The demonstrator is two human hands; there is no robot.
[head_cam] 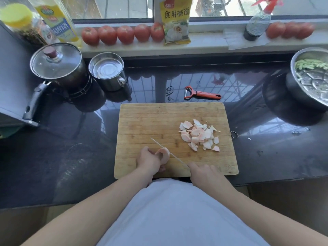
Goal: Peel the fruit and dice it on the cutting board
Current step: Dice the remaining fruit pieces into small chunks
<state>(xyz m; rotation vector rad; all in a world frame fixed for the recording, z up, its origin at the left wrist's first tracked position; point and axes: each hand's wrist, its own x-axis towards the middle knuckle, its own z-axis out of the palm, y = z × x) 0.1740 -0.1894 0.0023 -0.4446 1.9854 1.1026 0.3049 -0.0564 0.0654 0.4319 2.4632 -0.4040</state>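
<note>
A wooden cutting board point(152, 119) lies on the dark counter in front of me. My left hand point(150, 159) holds a peeled, pale pink piece of fruit point(164, 154) down on the board's near left part. My right hand point(205, 174) grips a knife at the board's near edge; its thin blade point(168, 151) runs up and to the left, resting against the right side of the fruit. A pile of several pink-white diced pieces point(199, 134) lies on the right half of the board.
An orange peeler point(200, 94) lies just behind the board. A lidded pot point(56, 63) and a steel mug point(108, 70) stand at back left. A steel bowl point(308, 77) with greens is at right. Tomatoes point(124, 33), bottles and a yellow bag point(176, 20) line the windowsill.
</note>
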